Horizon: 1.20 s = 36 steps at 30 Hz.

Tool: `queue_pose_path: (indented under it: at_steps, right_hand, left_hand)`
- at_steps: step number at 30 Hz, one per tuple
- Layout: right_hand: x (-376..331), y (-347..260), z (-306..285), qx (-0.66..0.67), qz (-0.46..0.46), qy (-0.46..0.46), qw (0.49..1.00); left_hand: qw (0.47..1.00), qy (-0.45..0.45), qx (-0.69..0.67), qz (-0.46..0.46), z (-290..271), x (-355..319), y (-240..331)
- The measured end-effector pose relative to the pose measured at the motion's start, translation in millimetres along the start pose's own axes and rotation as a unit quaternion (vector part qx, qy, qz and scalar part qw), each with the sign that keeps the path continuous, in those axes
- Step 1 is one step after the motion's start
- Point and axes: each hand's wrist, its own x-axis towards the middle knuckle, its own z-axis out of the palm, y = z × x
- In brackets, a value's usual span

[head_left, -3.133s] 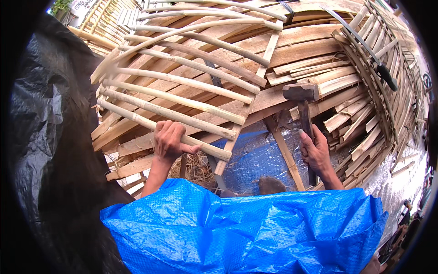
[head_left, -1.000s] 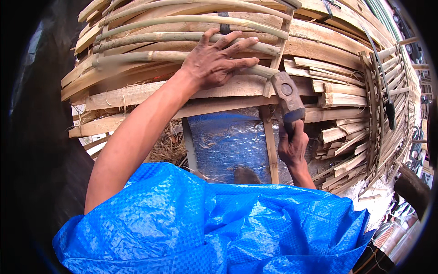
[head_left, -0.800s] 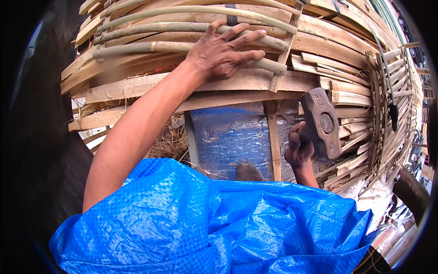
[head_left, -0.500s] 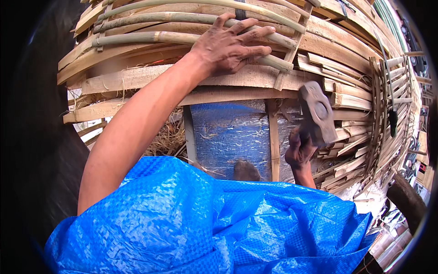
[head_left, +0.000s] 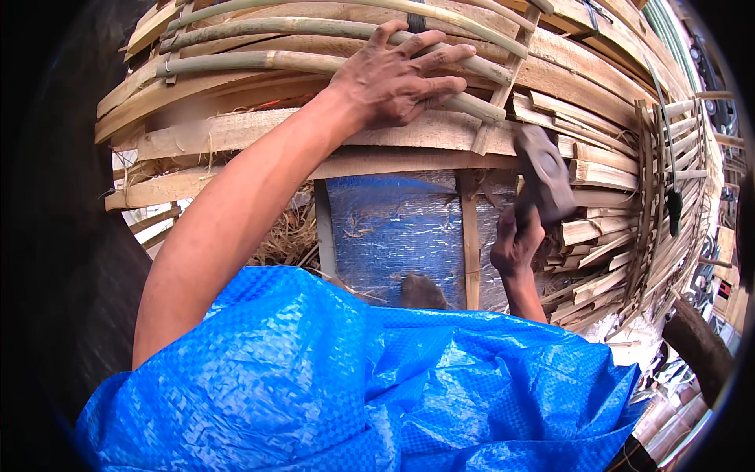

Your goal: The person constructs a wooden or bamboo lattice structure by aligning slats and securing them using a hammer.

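Note:
With fingers spread, my left hand (head_left: 397, 75) lies across several curved pale-green bamboo strips (head_left: 303, 63), pressing on them near their right ends. A short wooden crosspiece (head_left: 503, 86) runs across those ends, just right of my fingertips. My right hand (head_left: 517, 240) is closed round a hammer, its handle mostly hidden by my fingers. The blocky, dark hammer head (head_left: 544, 173) is slightly blurred and hangs in front of the wooden planks (head_left: 409, 163), lower right of the strips' ends.
A blue tarp (head_left: 330, 377) covers my lap. Below the planks lies a shiny blue-silver sheet (head_left: 393, 236) beside a narrow upright slat (head_left: 470, 244). Split bamboo pieces (head_left: 598, 228) are stacked at right, with a dark-handled tool (head_left: 674, 208) beyond. Dry straw (head_left: 287, 236) lies under my left forearm.
The hammer head has shifted slightly up and left, tilting with my right hand. My left hand stays in place on the bamboo strips.

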Motion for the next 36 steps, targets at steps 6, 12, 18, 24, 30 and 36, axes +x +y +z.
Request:
queue_pose_path:
  at_steps: [6, 12, 18, 24, 30, 36]
  right_hand:
    - [10.2, -30.6, -7.4, 0.049, -0.012, 0.051, 0.997]
    - [11.5, -18.7, -3.5, -0.023, 0.074, -0.036, 0.996]
    - [16.3, -39.4, -23.4, 0.053, 0.028, 0.004, 0.998]
    - [-4.7, -14.7, -36.8, 0.156, 0.097, 0.081, 0.980]
    - [-25.1, -17.9, -50.9, 0.226, 0.159, 0.156, 0.948]
    - [-26.0, -17.5, -47.2, 0.235, 0.162, 0.150, 0.947]
  left_hand:
    - [1.000, 0.016, 0.012, 0.009, 1.8, -0.8, -2.2]
    - [1.000, 0.026, -0.003, 0.013, 5.7, 2.6, -1.3]
    - [0.999, -0.032, 0.037, 0.018, -4.6, 6.3, -2.0]
    - [0.998, -0.041, 0.027, 0.035, -34.6, 16.8, -0.9]
    - [0.995, 0.059, 0.067, 0.048, -121.2, 77.4, -8.3]
    - [0.988, 0.144, 0.044, -0.027, -234.8, 148.2, -66.6]
